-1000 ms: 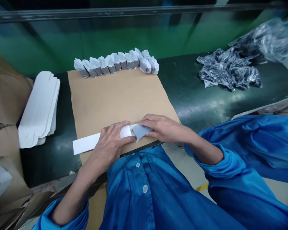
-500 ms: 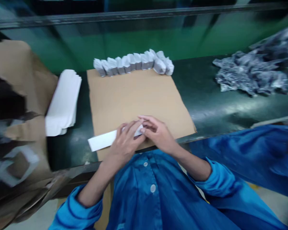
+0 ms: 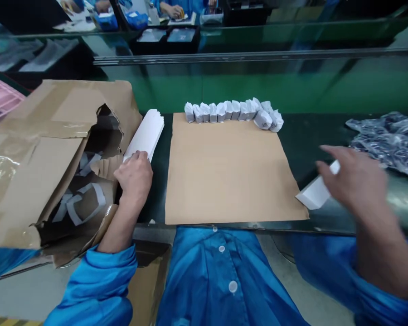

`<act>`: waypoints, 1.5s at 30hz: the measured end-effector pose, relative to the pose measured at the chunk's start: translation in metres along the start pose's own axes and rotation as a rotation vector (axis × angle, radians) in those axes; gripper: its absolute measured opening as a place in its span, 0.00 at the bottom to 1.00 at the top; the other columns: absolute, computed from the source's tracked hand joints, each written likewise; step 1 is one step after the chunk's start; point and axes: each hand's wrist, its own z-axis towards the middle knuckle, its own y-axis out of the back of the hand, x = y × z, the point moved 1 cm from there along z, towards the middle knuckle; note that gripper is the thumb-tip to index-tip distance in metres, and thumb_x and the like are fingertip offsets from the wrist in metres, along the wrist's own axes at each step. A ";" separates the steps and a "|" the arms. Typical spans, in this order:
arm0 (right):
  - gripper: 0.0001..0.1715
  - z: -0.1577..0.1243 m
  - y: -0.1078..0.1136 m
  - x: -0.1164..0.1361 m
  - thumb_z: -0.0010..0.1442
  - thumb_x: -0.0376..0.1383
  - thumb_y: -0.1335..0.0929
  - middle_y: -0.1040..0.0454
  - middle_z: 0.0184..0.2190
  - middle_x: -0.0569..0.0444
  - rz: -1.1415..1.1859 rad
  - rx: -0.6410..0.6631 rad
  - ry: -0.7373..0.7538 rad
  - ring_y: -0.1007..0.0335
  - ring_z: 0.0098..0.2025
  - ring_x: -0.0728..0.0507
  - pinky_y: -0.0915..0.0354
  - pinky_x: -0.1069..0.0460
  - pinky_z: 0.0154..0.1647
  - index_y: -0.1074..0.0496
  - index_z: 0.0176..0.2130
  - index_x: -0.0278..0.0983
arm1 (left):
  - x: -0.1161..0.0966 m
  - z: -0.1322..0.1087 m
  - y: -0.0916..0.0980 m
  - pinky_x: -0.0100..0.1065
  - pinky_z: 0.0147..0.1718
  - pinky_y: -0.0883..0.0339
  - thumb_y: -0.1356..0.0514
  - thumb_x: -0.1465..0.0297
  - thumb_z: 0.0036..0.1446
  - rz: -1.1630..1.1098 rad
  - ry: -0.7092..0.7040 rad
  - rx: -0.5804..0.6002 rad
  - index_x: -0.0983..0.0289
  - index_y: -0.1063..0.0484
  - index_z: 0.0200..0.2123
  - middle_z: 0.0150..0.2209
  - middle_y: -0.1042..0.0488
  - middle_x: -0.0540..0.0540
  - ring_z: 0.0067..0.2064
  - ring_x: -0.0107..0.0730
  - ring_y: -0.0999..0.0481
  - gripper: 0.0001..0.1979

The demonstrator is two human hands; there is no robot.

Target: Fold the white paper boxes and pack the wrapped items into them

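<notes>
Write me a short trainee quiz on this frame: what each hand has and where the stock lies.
1. What is the right hand holding?
A. a white box
B. a roll of tape
C. a pair of scissors
2. True or false: the row of small white packets lies along the far edge of the cardboard sheet.
3. Fill in the missing word: the left hand touches the stack of flat white cartons, which lies to the ____ of the cardboard sheet.

Key: 1 A; 2 true; 3 left.
</notes>
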 end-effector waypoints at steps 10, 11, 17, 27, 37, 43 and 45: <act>0.31 -0.023 -0.057 0.236 0.64 0.47 0.34 0.30 0.56 0.40 1.579 0.585 -0.258 0.27 0.48 0.43 0.29 0.47 0.49 0.40 0.60 0.36 | -0.063 -0.105 0.020 0.38 0.47 0.28 0.36 0.71 0.59 -0.518 -0.458 -0.490 0.61 0.25 0.52 0.46 0.19 0.57 0.45 0.40 0.19 0.17; 0.26 -0.018 -0.059 0.230 0.65 0.45 0.35 0.27 0.52 0.42 1.592 0.559 -0.264 0.27 0.46 0.44 0.29 0.48 0.46 0.37 0.57 0.35 | -0.072 -0.118 0.026 0.39 0.51 0.29 0.35 0.71 0.57 -0.603 -0.542 -0.435 0.59 0.27 0.55 0.49 0.20 0.57 0.49 0.40 0.20 0.22; 0.10 0.003 -0.013 0.154 0.63 0.39 0.33 0.27 0.36 0.53 1.104 1.015 0.417 0.32 0.35 0.48 0.37 0.54 0.34 0.30 0.41 0.33 | -0.061 -0.110 0.067 0.43 0.51 0.27 0.35 0.58 0.57 -1.251 -0.129 -0.074 0.53 0.42 0.66 0.64 0.34 0.56 0.61 0.45 0.29 0.36; 0.40 -0.054 0.007 0.166 0.63 0.44 0.31 0.29 0.53 0.32 0.117 0.357 0.755 0.31 0.51 0.31 0.32 0.40 0.49 0.43 0.64 0.21 | -0.064 -0.091 0.032 0.27 0.24 0.31 0.33 0.59 0.53 -1.367 0.013 0.655 0.64 0.22 0.43 0.29 0.19 0.52 0.29 0.31 0.22 0.18; 0.22 -0.055 0.007 0.162 0.69 0.30 0.42 0.23 0.47 0.36 0.138 0.249 0.827 0.26 0.45 0.35 0.30 0.43 0.40 0.33 0.57 0.25 | -0.061 -0.092 0.044 0.26 0.26 0.28 0.38 0.74 0.55 -1.084 -0.213 0.184 0.57 0.20 0.36 0.34 0.17 0.48 0.30 0.28 0.20 0.08; 0.29 -0.054 -0.009 0.160 0.67 0.41 0.35 0.25 0.52 0.35 0.200 0.047 0.349 0.26 0.48 0.32 0.30 0.40 0.46 0.37 0.62 0.28 | -0.085 -0.116 0.046 0.47 0.48 0.23 0.39 0.55 0.60 -1.614 -0.174 -0.016 0.55 0.43 0.66 0.61 0.31 0.62 0.55 0.46 0.23 0.33; 0.32 -0.063 -0.015 0.172 0.67 0.40 0.36 0.28 0.56 0.34 0.277 0.071 0.363 0.28 0.52 0.32 0.31 0.39 0.50 0.42 0.65 0.29 | -0.106 -0.126 0.042 0.50 0.53 0.27 0.37 0.52 0.57 -1.593 -0.174 0.020 0.54 0.54 0.70 0.65 0.37 0.65 0.60 0.50 0.28 0.44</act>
